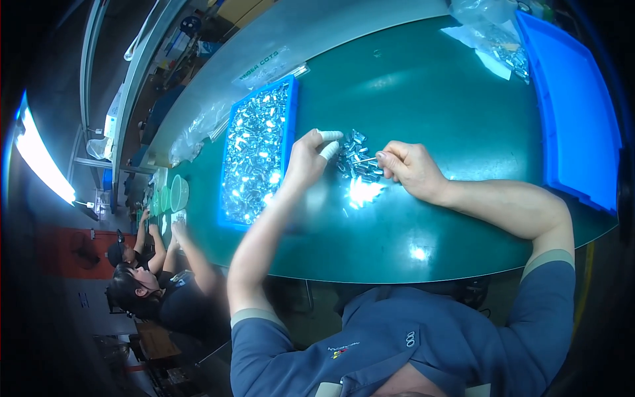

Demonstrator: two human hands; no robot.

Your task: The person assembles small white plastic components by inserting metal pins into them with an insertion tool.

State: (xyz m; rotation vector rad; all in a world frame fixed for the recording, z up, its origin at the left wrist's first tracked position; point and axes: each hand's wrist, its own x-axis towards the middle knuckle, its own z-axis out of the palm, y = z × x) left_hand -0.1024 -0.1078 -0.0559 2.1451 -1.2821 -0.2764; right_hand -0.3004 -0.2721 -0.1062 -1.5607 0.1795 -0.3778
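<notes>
A loose pile of small shiny metal parts (360, 149) lies on the green table (423, 106) in front of me. My left hand (309, 159) is at the pile's left edge, with white finger cots on its thumb and forefinger. Those two fingertips are slightly apart, and I make out nothing between them. From the right, my right hand (413, 171) pinches a thin metal rod (365, 160) between thumb and fingers. Its tip points left over the pile.
Left of the pile stands a blue tray (292, 112) full of similar metal parts. A large blue tray (582, 106) is at the right, beside a clear bag (506, 56) of parts. Green baskets (178, 193) and co-workers (142, 284) are at the far left.
</notes>
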